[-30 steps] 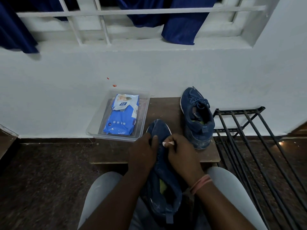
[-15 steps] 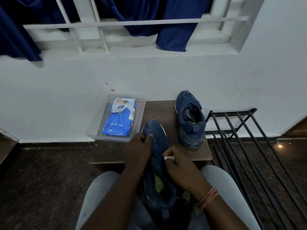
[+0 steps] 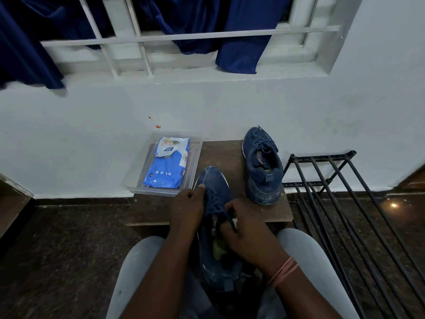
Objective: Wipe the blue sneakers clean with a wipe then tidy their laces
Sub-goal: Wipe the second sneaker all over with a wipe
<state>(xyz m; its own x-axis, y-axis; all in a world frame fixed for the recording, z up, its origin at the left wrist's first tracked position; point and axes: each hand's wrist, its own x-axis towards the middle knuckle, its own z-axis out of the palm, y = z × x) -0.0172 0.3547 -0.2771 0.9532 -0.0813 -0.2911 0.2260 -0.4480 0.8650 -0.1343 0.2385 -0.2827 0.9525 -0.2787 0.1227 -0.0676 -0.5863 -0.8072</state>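
Since a moment ago, the right hand (image 3: 247, 231) has slid from the sneaker's side onto its laces, fingers curled, a white wipe (image 3: 234, 221) barely showing beneath. Largest, a worn wooden stool (image 3: 230, 155) carries the second suede-like sneaker (image 3: 262, 166) and a clear plastic tray (image 3: 138, 187) of wipes. The held sneaker (image 3: 215, 185) lies across the lap, toe gripped by the left hand (image 3: 187, 209).

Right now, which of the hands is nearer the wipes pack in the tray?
Left. The left hand grips the held sneaker just below the tray holding the wipes pack; the right hand sits beyond the sneaker.
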